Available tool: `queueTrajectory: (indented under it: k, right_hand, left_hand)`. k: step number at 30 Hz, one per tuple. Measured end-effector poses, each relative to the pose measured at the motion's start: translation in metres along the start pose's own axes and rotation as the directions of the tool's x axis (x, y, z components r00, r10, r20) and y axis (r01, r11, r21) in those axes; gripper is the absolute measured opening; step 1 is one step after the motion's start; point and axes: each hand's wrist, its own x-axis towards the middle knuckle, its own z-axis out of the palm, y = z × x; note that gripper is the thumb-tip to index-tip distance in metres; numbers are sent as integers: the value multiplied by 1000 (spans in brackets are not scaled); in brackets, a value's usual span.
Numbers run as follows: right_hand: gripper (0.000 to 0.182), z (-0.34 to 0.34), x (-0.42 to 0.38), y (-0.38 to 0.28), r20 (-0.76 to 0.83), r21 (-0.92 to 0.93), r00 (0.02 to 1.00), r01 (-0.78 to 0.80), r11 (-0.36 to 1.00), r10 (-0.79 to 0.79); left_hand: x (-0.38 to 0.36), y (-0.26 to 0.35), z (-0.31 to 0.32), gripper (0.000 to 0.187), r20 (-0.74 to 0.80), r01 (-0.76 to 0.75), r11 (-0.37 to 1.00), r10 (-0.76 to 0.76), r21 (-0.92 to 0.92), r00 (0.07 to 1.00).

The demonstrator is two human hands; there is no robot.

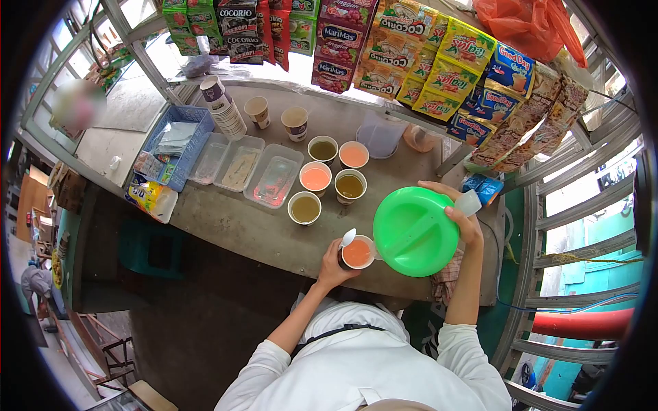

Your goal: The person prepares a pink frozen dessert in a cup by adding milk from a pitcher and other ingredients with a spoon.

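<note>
Green-lidded pitcher (417,231): located over the counter's (226,236) near right part, just right of the paper cup (357,253). Right hand (467,225) is closed about its handle (469,203); full finger wrap is hidden. Left hand (334,265) is curled around the cup. Assessment: pitcher stiff, probably weighty, best held by the handle; cup light, crushable, best gripped gently below the rim
</note>
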Motion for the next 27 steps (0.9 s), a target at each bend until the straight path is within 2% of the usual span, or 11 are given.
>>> queueTrajectory:
  k: [2,8,11,14,18,21,27]
  right_hand:
    - [64,1,0,-2,2,-1,1000,4,1000,-4]
    - [64,0,0,0,-5,-17,1000,1,1000,-1]
    - [65,2,1,-3,-2,-3,1000,8,1000,-8]
    - [69,1,2,-3,10,-3,1000,3,1000,-3]
    - [71,-1,0,0,1,-10,1000,-16,1000,16]
    - [64,0,0,0,0,-37,1000,22,999,-22]
    - [63,3,1,-2,-4,-6,1000,21,1000,-21]
  left_hand:
    - [1,2,-1,89,8,19,1000,-19,-5,1000]
    - [1,1,0,88,-42,-71,997,71,11,997]
    - [1,0,0,88,2,-5,1000,5,-27,1000]
    - [2,0,0,88,-20,-60,998,60,-12,998]
    - [1,-1,0,89,-7,-25,1000,24,-16,1000]
    - [0,0,0,90,-16,-20,1000,20,-8,1000]
    - [1,-1,1,90,-14,-45,999,45,-3,999]
